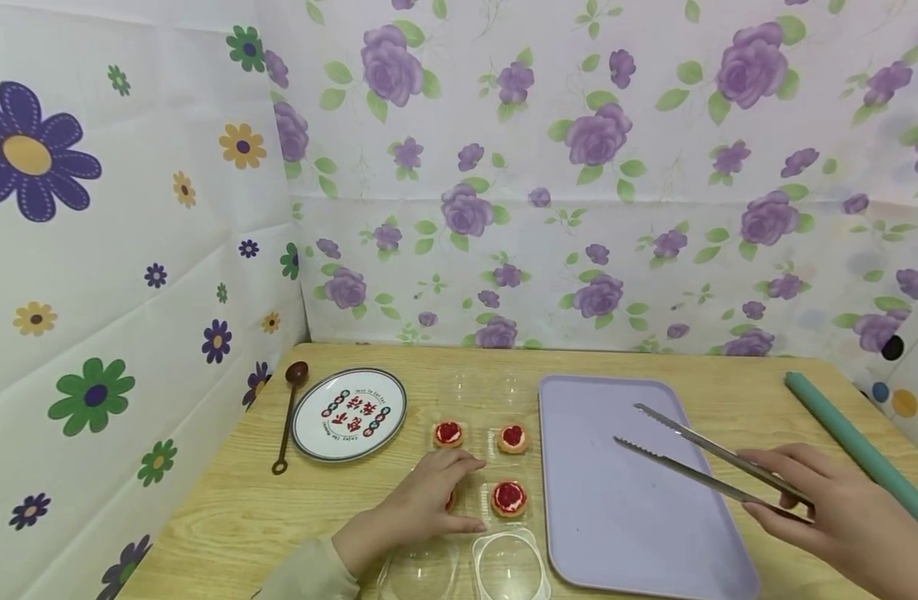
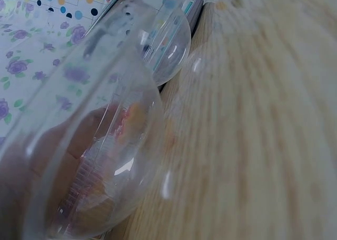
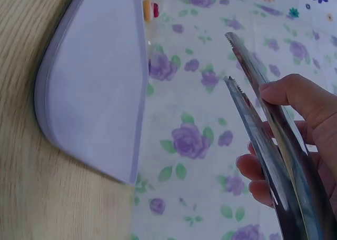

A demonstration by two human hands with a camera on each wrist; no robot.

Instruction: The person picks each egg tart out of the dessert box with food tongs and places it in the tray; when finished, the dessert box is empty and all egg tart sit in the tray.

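Observation:
My left hand (image 1: 421,500) lies over the front-left clear plastic box, fingers and thumb extended and spread. It partly covers the red-topped tart in that box. In the left wrist view, a clear domed lid (image 2: 118,182) stands in front of the hand and a blurred tart (image 2: 131,121). Beside the hand are a front-right tart (image 1: 509,498), a back-right tart (image 1: 513,438) and a back-left tart (image 1: 448,433), each in a clear box with its lid folded back. My right hand (image 1: 826,500) grips metal tongs (image 1: 717,450) above the tray's right side; their toothed tips are apart, with nothing between them.
A lilac tray (image 1: 616,500) lies right of the boxes. To the left are a white plate (image 1: 350,415) with red lettering and a brown spoon (image 1: 289,417). A teal roll (image 1: 856,446) runs along the right side. Floral cloth (image 1: 541,167) hangs behind the wooden table (image 1: 227,533).

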